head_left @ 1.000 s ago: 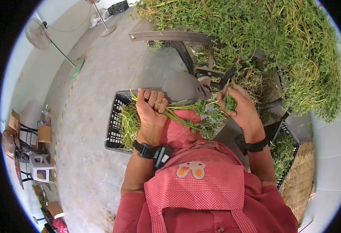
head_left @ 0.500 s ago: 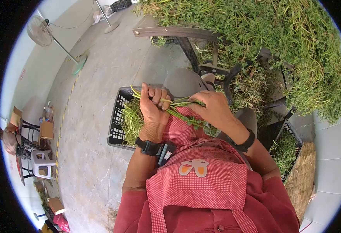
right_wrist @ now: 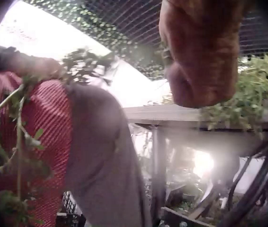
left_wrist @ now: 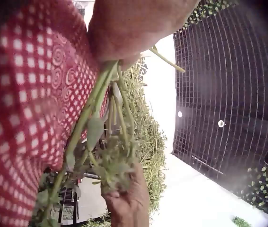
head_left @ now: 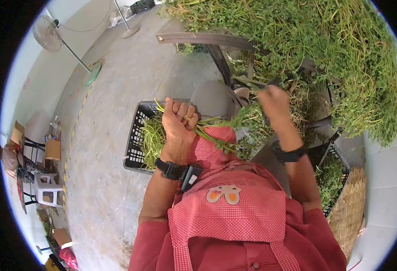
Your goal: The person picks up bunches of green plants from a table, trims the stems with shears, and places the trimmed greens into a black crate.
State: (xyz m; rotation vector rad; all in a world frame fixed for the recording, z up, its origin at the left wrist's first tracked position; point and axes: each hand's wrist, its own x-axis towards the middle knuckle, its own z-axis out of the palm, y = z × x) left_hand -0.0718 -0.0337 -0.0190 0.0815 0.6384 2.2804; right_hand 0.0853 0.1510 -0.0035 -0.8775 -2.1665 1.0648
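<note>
My left hand [head_left: 179, 122] grips a small bunch of leafy green stems [head_left: 209, 135] above the lap of the red checked apron [head_left: 227, 217]. The stems hang out below the fist in the left wrist view, leaves [left_wrist: 96, 132] at their lower parts. Away to the right, my right hand [head_left: 275, 104] is blurred, its fingers curled. A blurred green sprig [head_left: 249, 81] runs out from its fingertips toward the left. The right wrist view shows this fist [right_wrist: 200, 61] from behind, its fingertips hidden.
A heap of leafy greens [head_left: 288, 36] covers the table at upper right. Beside my left hand stands a black crate [head_left: 133, 144] with stems inside; another crate [head_left: 343, 165] with greens stands at right, near a straw mat [head_left: 350, 198]. Loose greens [head_left: 298, 99] lie under the table.
My right hand first moved in to the stems by the left hand, then pulled back up and to the right. The left hand keeps its grip on the bunch.
</note>
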